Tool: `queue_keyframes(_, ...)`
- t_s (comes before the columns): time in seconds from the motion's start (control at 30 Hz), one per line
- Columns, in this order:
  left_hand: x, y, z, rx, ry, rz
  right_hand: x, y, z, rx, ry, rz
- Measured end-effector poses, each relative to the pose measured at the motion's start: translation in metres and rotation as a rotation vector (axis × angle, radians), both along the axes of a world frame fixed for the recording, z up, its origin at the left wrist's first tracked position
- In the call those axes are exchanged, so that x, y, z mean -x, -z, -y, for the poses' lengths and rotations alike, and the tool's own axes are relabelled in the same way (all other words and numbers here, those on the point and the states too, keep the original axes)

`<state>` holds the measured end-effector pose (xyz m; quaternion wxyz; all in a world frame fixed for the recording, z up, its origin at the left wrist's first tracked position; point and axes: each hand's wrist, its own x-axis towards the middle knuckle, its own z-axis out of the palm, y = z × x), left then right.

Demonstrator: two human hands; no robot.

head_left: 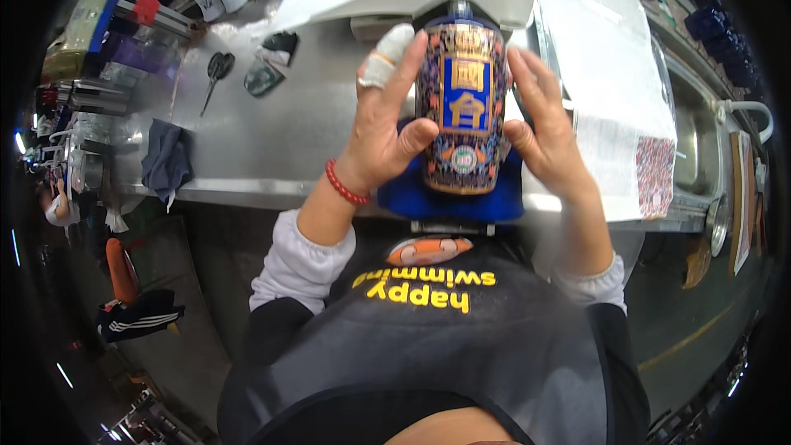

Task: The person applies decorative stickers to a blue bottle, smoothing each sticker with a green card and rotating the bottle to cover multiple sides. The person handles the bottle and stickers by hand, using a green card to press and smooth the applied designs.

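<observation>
A dark blue bottle (467,156) lies with its neck pointing away from me. A dense floral pattern in gold, red and blue covers it, with a gold-framed blue panel. Beneath its near end is a blue support (404,195). My left hand (383,119) lies along the bottle's left side, fingers stretched out, index finger and thumb at its surface. White wrapping (386,56) covers another of its fingers. On the opposite side my right hand (544,124) has its fingers extended and apart, fingertips beside the bottle; whether they touch it I cannot tell.
Scissors (216,74), a small dark green piece (262,78) and a grey cloth (167,156) lie left on the metal table (247,144). White sheets (614,58) cover the right side, one with a patterned print (655,175). Beyond stands a sink (696,128). Several blue bottles (713,21) stand far right.
</observation>
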<state>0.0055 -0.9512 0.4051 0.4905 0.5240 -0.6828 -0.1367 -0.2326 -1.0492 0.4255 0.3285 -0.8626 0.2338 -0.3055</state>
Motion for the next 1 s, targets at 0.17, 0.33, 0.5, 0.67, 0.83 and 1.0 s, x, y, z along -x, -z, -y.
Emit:
queue_keyframes(0.17,-0.001,0.01,0.001,0.035,0.059,0.047,0.009,0.012,0.003,-0.102,-0.066,-0.071)
queue_keyframes(0.33,0.001,0.012,0.001,0.038,0.057,0.034,0.008,0.013,0.008,-0.136,-0.092,-0.064)
queue_keyframes(0.5,-0.002,0.011,0.001,0.048,0.064,0.035,0.01,0.009,0.011,-0.102,-0.11,-0.078)
queue_keyframes(0.67,-0.003,0.012,-0.002,0.054,0.069,0.082,0.014,0.011,0.009,-0.092,-0.14,-0.088)
queue_keyframes(0.83,-0.003,0.011,-0.004,0.015,0.07,0.107,0.014,0.008,0.014,-0.075,-0.172,-0.09)
queue_keyframes(1.0,-0.006,0.007,-0.009,-0.042,0.05,0.162,0.019,0.001,0.012,-0.103,-0.153,-0.106)
